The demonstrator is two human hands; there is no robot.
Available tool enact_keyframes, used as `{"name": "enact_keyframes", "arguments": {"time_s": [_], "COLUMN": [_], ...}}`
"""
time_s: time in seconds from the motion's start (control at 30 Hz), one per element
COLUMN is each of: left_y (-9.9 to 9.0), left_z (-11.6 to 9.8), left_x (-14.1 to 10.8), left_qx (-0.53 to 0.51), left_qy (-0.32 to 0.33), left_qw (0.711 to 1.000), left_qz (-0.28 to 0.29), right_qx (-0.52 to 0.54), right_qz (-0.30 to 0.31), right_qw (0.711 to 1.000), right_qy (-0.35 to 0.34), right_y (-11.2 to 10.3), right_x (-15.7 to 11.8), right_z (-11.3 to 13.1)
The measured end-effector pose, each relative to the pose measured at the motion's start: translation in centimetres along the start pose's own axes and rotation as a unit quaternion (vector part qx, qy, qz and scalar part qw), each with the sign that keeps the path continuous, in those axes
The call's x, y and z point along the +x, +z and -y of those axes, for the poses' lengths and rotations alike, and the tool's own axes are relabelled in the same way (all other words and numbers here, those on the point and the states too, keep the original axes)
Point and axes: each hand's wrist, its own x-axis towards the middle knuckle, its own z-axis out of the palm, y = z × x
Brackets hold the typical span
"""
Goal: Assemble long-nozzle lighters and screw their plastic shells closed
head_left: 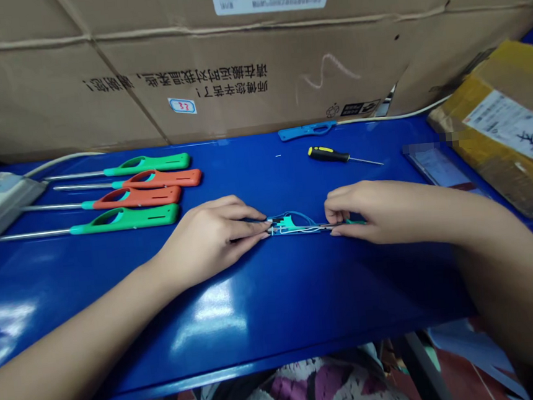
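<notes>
An opened gas lighter [299, 227] lies low over the blue table between my hands, its blue half-shell showing a green trigger and thin wires. My left hand [213, 232] pinches its left end with fingers and thumb together. At the other end, my right hand [358, 214] grips the lighter around its metal rod, and a bit of green shows under the fingers. My fingers hide both ends. Beyond them lie a loose blue shell half [306, 132] and a black-and-yellow screwdriver [328, 155].
Several long-nosed lighters, green [156, 216] and orange [152, 196], lie in a row at left beside a white power strip [0, 201]. A large cardboard box [216, 55] walls the back. At right are a yellow-taped parcel [507, 123] and a phone-like slab [441, 166].
</notes>
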Motion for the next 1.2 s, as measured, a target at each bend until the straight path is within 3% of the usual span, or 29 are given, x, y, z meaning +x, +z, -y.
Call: {"name": "enact_keyframes", "arguments": {"time_s": [0.57,0.8,0.97,1.2], "left_y": [-1.1,-1.1,-1.0,-1.0], "left_z": [0.5,0.3,0.3,0.4], "left_x": [0.1,0.2,0.2,0.3], "left_qx": [0.021,0.042,0.037,0.038], "left_qy": [-0.004,-0.014,-0.020,-0.037], "left_qw": [1.000,0.999,0.999,0.998], "left_qz": [0.011,0.020,0.022,0.033], "right_qx": [0.008,-0.075,-0.163,-0.202], "right_qz": [-0.046,-0.062,-0.085,-0.079], "right_qw": [0.999,0.993,0.982,0.973], "right_qy": [-0.016,-0.060,-0.046,-0.076], "right_y": [0.1,-0.1,0.1,0.3], "right_x": [1.0,1.0,1.1,1.2], "right_z": [0.2,0.6,1.2,1.2]}}
